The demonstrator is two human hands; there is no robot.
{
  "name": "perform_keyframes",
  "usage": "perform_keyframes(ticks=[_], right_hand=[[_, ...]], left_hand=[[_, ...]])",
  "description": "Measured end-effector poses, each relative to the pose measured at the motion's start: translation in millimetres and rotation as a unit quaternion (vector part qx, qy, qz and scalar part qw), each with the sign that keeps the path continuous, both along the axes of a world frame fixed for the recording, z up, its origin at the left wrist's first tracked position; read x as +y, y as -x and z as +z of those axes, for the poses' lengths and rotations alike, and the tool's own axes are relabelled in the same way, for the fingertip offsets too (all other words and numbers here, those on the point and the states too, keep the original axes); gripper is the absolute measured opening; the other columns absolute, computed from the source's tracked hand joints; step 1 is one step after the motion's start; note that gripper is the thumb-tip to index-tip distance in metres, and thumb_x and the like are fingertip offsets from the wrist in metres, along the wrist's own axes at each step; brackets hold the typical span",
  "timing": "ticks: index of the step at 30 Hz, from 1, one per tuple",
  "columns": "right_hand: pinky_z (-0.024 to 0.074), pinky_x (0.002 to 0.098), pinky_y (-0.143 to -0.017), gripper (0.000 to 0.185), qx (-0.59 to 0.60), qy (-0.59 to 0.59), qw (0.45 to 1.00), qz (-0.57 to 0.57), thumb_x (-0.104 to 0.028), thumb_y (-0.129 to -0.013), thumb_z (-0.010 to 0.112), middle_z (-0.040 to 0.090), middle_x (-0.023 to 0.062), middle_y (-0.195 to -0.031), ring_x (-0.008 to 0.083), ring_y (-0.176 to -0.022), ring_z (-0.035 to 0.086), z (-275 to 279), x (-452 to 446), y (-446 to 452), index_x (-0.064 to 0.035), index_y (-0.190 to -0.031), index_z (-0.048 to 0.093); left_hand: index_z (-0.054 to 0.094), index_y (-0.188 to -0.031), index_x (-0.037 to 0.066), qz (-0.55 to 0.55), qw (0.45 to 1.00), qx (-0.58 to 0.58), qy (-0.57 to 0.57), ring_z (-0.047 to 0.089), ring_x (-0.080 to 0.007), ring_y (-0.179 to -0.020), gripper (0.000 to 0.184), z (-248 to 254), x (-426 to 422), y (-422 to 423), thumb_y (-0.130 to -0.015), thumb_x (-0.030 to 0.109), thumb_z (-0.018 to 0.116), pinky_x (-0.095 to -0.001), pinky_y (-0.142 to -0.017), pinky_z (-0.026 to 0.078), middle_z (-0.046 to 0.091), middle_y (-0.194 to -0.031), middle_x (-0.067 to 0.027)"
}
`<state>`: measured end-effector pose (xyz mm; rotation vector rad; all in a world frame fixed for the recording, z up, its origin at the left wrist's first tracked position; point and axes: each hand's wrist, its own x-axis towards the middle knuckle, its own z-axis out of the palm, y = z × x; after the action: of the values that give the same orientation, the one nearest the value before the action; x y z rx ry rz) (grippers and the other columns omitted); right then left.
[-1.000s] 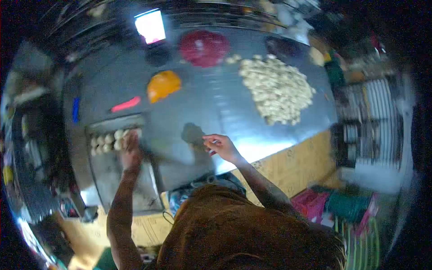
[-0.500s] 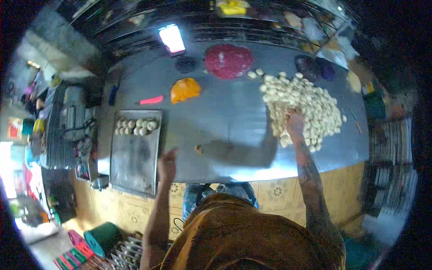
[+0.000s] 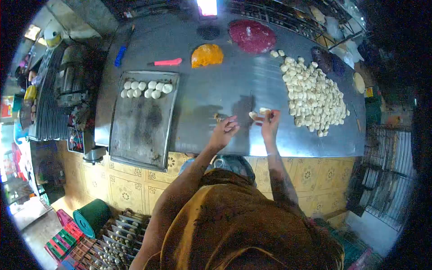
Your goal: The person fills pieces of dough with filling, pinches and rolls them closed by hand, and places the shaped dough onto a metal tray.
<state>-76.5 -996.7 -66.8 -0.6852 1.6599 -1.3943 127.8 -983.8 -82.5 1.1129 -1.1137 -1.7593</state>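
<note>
My right hand (image 3: 270, 124) is over the steel table, its fingers closed on pale dough pieces (image 3: 264, 110). To its left, my left hand (image 3: 225, 132) has its fingers apart and nothing visible in them. A small brownish lump (image 3: 217, 118) rests on the table just beyond the left fingers. Right of my hands spreads a large pile of cut dough pieces (image 3: 315, 96). On the left, a dark metal baking tray (image 3: 135, 144) carries rounded dough balls (image 3: 146, 88) in rows near its far end.
Toward the table's far side lie an orange mass (image 3: 207, 56), a magenta mass (image 3: 252, 36) and a pink-handled knife (image 3: 167, 62). A blue object (image 3: 119, 56) is at the far left. Below left stand a green bin (image 3: 92, 218) and a rack of dough-filled trays (image 3: 119, 243).
My right hand has left the dough pile and moved left, with dough pieces in it. My left hand has moved right, away from the tray's edge. The camera view has shifted.
</note>
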Motion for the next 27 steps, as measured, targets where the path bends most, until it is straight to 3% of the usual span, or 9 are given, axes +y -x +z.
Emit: perform_keyframes(ticks=[1,2,5,7,11,14,16,20,27], right_hand=[[0.0532,0.0327,-0.050,0.017,0.136,0.048,0.989,0.045,-0.002,-0.098,0.050,0.051,0.0069,-0.094,0.0211,-0.076,0.065,-55,12,2,-0.0057,-0.110,0.039],[0.0531,0.0376,-0.054,0.015,0.070,0.028,0.992,0.105,-0.002,-0.097,0.051,0.056,0.0095,-0.092,0.0252,-0.075,0.066,0,26,-41,-0.0060,-0.109,0.042],[0.0534,0.0398,-0.066,0.019,0.263,-0.001,0.941,0.215,-0.006,-0.092,0.061,0.063,0.0176,-0.091,0.0293,-0.078,0.065,-4,52,-93,-0.0051,-0.107,0.050],[0.0520,0.0398,-0.078,0.021,0.329,0.035,0.903,0.273,-0.004,-0.090,0.063,0.060,0.0175,-0.103,0.0294,-0.085,0.063,-14,57,-106,-0.0054,-0.110,0.056],[0.0502,0.0394,-0.084,0.027,0.357,0.010,0.876,0.323,-0.006,-0.088,0.064,0.056,0.0145,-0.112,0.0293,-0.094,0.059,4,24,-126,-0.0057,-0.115,0.060],[0.0513,0.0371,-0.081,0.031,0.517,0.125,0.778,0.336,-0.012,-0.087,0.064,0.056,0.0108,-0.113,0.0284,-0.099,0.057,-5,-8,-129,-0.0050,-0.117,0.062],[0.0508,0.0367,-0.079,0.033,0.632,0.224,0.634,0.386,-0.016,-0.086,0.060,0.056,0.0084,-0.109,0.0267,-0.102,0.054,-22,-23,-122,-0.0036,-0.117,0.062],[0.0506,0.0352,-0.081,0.027,0.607,0.209,0.582,0.498,-0.011,-0.083,0.059,0.060,0.0080,-0.098,0.0249,-0.097,0.056,-31,-28,-103,0.0010,-0.107,0.063],[0.0486,0.0379,-0.086,0.024,0.429,0.201,0.706,0.526,-0.016,-0.086,0.055,0.057,0.0114,-0.106,0.0295,-0.102,0.054,-84,-20,-82,0.0000,-0.103,0.060]], left_hand=[[0.052,-0.134,0.004,0.015,0.996,0.031,-0.077,0.064,-0.0162,-0.102,0.045,7,5,-5,-0.092,0.013,0.066,-0.0297,-0.082,0.054,0.063,-0.118,-0.0141],[0.052,-0.134,0.004,0.013,0.996,0.036,-0.082,0.064,-0.0162,-0.102,0.045,5,7,-12,-0.092,0.013,0.066,-0.0297,-0.082,0.054,0.063,-0.118,-0.0141],[0.054,-0.131,0.002,-0.018,0.995,0.019,-0.098,0.066,-0.0159,-0.094,0.043,-2,10,-39,-0.092,0.012,0.067,-0.0291,-0.075,0.055,0.067,-0.109,-0.0133],[0.056,-0.125,-0.002,-0.081,0.985,-0.150,0.001,0.067,-0.0168,-0.085,0.036,-14,20,-69,-0.093,0.010,0.065,-0.0294,-0.072,0.056,0.069,-0.101,-0.0124],[0.061,-0.114,-0.003,0.084,0.983,0.069,-0.146,0.067,-0.0168,-0.075,0.024,-31,49,-129,-0.093,0.007,0.063,-0.0305,-0.070,0.058,0.070,-0.098,-0.0113],[0.062,-0.110,-0.001,0.122,0.978,0.026,-0.168,0.067,-0.0170,-0.077,0.021,-5,59,-168,-0.094,0.012,0.064,-0.0304,-0.069,0.057,0.069,-0.096,-0.0107],[0.062,-0.109,0.000,0.149,0.971,0.001,-0.186,0.067,-0.0173,-0.078,0.021,10,66,-182,-0.094,0.015,0.064,-0.0301,-0.068,0.056,0.069,-0.094,-0.0104],[0.061,-0.109,0.000,0.224,0.958,-0.019,-0.175,0.068,-0.0186,-0.080,0.021,23,90,-190,-0.095,0.015,0.062,-0.0307,-0.070,0.056,0.068,-0.094,-0.0097],[0.059,-0.115,0.003,0.295,0.932,0.019,-0.208,0.069,-0.0230,-0.089,0.026,0,131,-150,-0.095,0.019,0.061,-0.0363,-0.079,0.057,0.068,-0.099,-0.0114]])
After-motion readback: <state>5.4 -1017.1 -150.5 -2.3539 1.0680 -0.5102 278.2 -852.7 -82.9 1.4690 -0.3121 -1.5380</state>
